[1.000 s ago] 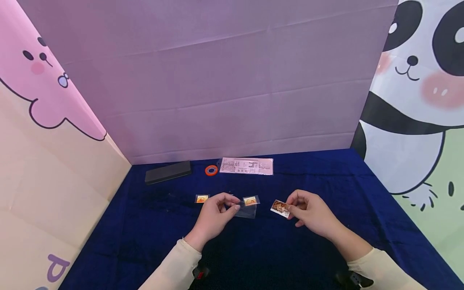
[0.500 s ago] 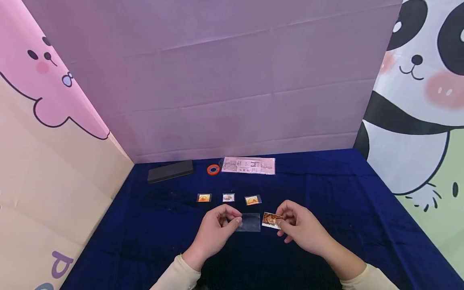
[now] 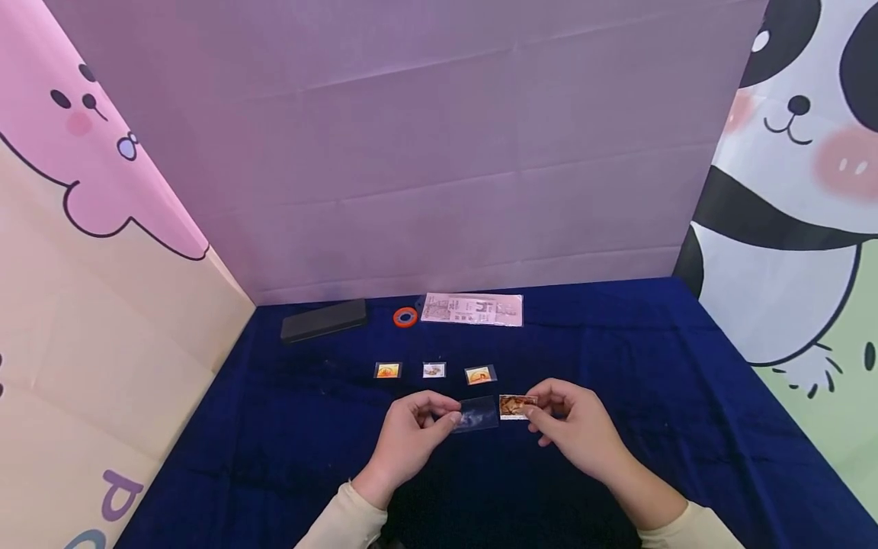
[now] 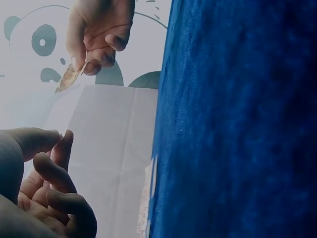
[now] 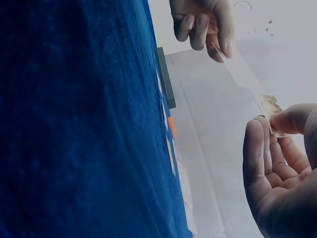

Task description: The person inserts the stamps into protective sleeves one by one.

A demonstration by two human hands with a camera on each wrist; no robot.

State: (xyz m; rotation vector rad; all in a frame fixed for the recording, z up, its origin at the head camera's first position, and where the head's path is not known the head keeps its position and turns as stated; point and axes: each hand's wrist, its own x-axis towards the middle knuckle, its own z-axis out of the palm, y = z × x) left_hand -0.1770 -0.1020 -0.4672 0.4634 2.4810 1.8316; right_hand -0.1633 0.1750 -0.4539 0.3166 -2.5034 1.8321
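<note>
Between thumb and index finger, my left hand (image 3: 414,433) pinches a small clear plastic sleeve (image 3: 478,414) by its left end. My right hand (image 3: 573,427) pinches a brown picture stamp (image 3: 516,406) with a pale border at its right end. Stamp and sleeve face each other edge to edge, held above the cloth; in the right wrist view the sleeve (image 5: 241,69) reaches close to the stamp (image 5: 271,106), and whether they touch I cannot tell. Beyond the hands lie three small sleeved stamps in a row: a left one (image 3: 388,370), a middle one (image 3: 434,370) and a right one (image 3: 480,375).
At the back of the blue cloth (image 3: 617,343) lie a dark grey flat case (image 3: 324,320), an orange-red ring-shaped roll (image 3: 405,317) and a pink printed packet (image 3: 472,309). Fabric walls with cartoon animals stand at the back and both sides.
Both hands came nearer to my body, uncovering the row of sleeved stamps, then rose slightly. The right hand moved left, bringing its stamp level and close to the sleeve's right end.
</note>
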